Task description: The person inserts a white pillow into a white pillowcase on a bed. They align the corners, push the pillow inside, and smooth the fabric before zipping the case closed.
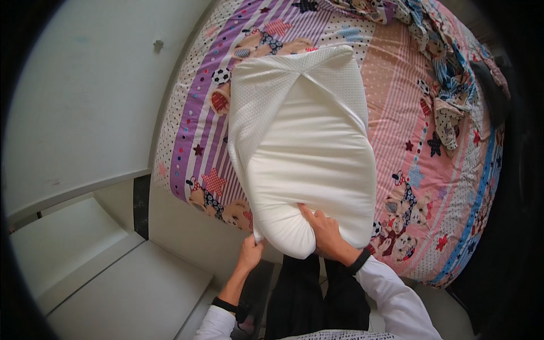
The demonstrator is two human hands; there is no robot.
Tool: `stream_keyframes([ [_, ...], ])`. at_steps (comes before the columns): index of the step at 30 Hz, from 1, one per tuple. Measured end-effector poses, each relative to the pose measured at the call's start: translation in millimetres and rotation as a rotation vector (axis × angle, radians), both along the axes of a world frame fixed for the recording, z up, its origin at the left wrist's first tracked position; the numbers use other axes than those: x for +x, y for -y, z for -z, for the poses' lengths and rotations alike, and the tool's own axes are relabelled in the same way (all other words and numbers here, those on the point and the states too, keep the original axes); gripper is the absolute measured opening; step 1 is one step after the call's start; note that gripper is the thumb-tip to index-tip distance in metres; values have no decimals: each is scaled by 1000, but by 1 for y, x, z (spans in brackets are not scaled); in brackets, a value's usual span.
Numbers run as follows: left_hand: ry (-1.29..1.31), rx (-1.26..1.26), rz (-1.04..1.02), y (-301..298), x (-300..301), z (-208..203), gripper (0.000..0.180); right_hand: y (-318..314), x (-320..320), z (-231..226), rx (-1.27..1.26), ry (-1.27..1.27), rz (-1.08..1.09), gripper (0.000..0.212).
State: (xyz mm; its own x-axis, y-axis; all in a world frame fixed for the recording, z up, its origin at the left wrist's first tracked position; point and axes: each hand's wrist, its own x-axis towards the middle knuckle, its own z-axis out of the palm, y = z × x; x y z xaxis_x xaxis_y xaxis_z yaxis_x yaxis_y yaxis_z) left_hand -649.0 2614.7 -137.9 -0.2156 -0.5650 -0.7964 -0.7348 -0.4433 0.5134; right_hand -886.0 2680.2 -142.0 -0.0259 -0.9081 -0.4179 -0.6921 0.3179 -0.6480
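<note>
A white pillow [311, 156] lies on the bed with its near end reaching past the bed's edge toward me. A textured white pillowcase [258, 107] wraps its far end and left side, and its opening spreads into a V over the smooth inner cover. At the near left corner, my left hand [249, 254] is closed, pinching the edge of the pillowcase. My right hand [327, 235] grips the near end of the pillow, its fingers pressing into the soft top and creasing it. Part of that hand's grip is hidden under the pillow.
Beneath the pillow is a bed with a patterned sheet [391, 141] of stripes, stars and bears. Bunched patterned bedding [453, 85] lies at the far right. A white cabinet [90, 102] stands along the left, and a dark object [493, 93] sits at the right edge.
</note>
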Motion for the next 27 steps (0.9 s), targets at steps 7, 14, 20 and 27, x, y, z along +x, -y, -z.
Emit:
stream_keyframes([
  [7, -216, -255, -640, -35, -19, 30, 54, -4, 18, 22, 6, 4, 52, 90],
  [14, -626, -50, -656, -23, -66, -26, 67, -7, 27, -22, -384, -77, -24, 85],
  [20, -946, 232, -416, 33, -83, -42, 50, 27, -18, -38, -582, 73, 403, 52],
  [27, -108, -851, 566, 64, -101, 18, 16, 78, -67, -65, -795, -145, 459, 49],
])
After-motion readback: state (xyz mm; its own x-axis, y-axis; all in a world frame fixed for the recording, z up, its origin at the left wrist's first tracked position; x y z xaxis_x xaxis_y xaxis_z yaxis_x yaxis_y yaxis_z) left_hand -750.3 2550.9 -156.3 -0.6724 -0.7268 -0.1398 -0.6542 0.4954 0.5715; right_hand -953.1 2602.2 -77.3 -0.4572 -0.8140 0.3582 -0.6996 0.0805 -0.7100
